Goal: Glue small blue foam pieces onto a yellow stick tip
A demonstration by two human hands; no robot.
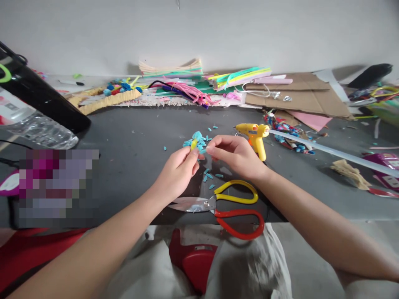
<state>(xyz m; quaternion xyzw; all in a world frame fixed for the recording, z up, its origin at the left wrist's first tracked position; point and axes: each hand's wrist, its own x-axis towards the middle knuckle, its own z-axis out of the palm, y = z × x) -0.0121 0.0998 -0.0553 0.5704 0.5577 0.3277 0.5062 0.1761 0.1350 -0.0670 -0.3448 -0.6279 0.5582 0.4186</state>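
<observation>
My left hand point(177, 174) pinches the yellow base of a small blue fuzzy pipe-cleaner flower point(197, 137) between thumb and fingers, just above the dark table point(137, 166). Close to its right side is my right hand point(237, 155), thumb and index finger pressed together; whatever they hold, if anything, is too small to make out. Short blue cut pieces point(206, 176) lie scattered around and below the flower. Nearer to me rest large scissors point(196, 204) with one yellow and one red handle, blades pointing left. A yellow glue gun point(260, 145) stands just beyond my right hand.
Along the wall lie bundles of coloured pipe cleaners point(240, 78) and a cardboard sheet point(299, 95). A long translucent glue stick point(327, 147) extends right from the gun. At left are a black cylinder point(52, 95) and a clear plastic bottle point(50, 126). A tan fuzzy piece point(350, 174) lies at right.
</observation>
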